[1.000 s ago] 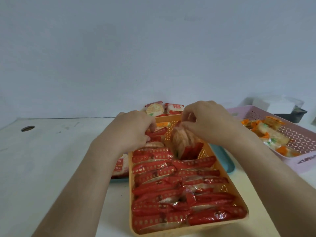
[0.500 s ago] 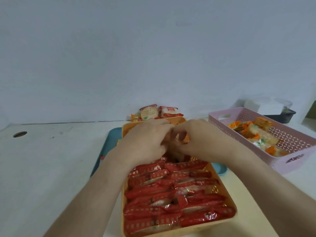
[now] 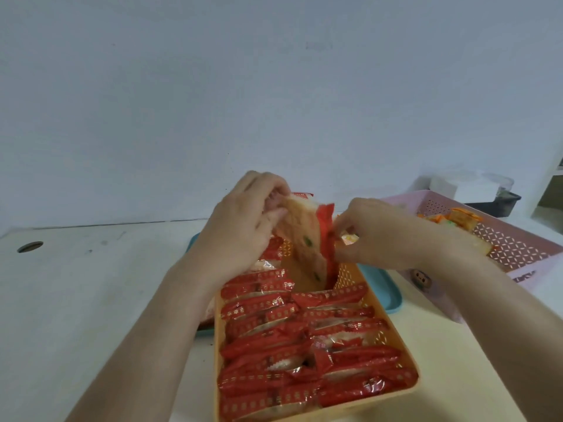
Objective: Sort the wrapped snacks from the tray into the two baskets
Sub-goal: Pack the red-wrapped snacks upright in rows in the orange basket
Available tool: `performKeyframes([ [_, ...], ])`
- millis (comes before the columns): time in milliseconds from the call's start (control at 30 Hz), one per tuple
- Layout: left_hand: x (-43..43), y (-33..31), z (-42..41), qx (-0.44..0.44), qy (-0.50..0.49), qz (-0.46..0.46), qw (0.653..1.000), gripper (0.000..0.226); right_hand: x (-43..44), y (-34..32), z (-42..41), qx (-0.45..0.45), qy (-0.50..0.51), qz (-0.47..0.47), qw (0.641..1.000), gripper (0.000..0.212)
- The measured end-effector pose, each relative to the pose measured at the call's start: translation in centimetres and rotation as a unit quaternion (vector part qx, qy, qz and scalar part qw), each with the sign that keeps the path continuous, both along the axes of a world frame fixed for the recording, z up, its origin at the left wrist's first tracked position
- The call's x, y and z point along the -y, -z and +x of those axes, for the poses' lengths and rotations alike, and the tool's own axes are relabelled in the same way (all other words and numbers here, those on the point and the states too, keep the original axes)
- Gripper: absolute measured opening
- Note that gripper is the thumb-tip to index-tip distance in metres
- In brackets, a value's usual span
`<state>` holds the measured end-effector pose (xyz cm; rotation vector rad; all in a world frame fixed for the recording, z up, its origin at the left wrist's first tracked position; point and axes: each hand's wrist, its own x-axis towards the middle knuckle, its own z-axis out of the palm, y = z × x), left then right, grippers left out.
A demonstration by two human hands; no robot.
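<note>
Red-wrapped snack (image 3: 304,239) is gripped two-handed: my left hand (image 3: 243,226) curls round its upper left edge, and my right hand (image 3: 380,236) pinches the red wrapper edge, forearms converging from the near corners. It stands on edge, tilted, with its lower end in the gap at the far end of the orange basket (image 3: 347,272), directly below the grip. Packed red snacks (image 3: 289,360) fill the basket nearer me, the teal tray (image 3: 387,290) lies underneath, and the pink basket (image 3: 511,248) is right of my right hand.

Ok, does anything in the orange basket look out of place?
One red packet is upright in the gap at the far end of the orange basket, pinched by the left hand and right hand; the other packets lie flat in rows.
</note>
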<state>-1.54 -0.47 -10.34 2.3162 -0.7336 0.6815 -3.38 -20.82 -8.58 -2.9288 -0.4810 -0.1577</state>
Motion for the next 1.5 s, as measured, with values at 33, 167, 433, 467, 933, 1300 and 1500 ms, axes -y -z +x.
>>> performKeyframes([
  [33, -0.1, 0.0, 0.1, 0.003, -0.007, -0.021, 1.0, 0.019, -0.3, 0.5, 0.0, 0.031, 0.016, -0.028, 0.999, 0.032],
  [167, -0.2, -0.3, -0.1, 0.015, -0.012, -0.101, 0.995, 0.022, -2.2, 2.3, -0.2, 0.118, 0.057, -0.057, 0.99, 0.061],
  [433, -0.4, -1.6, -0.9, 0.023, 0.01, -0.189, 0.982, 0.011, -0.8, 1.5, 1.0, 0.062, 0.085, 0.318, 0.942, 0.02],
  [467, -0.4, -1.9, -1.1, 0.023, 0.018, -0.208, 0.978, 0.011, -0.3, 1.1, 1.2, 0.04, 0.093, 0.404, 0.909, 0.02],
  [933, 1.9, -1.2, -2.9, -0.061, 0.001, 0.103, 0.993, 0.04, 1.8, -0.4, 1.6, 0.153, 0.113, 0.494, 0.848, 0.031],
  [1300, 2.6, -0.6, -3.1, -0.167, 0.094, 0.282, 0.94, 0.036, 0.5, -1.8, 0.0, 0.145, 0.012, 0.164, 0.976, 0.031],
  [1500, 2.2, -0.1, -2.6, -0.129, 0.04, 0.315, 0.939, 0.021, -1.8, -1.6, -0.4, 0.153, -0.039, 0.012, 0.987, 0.031],
])
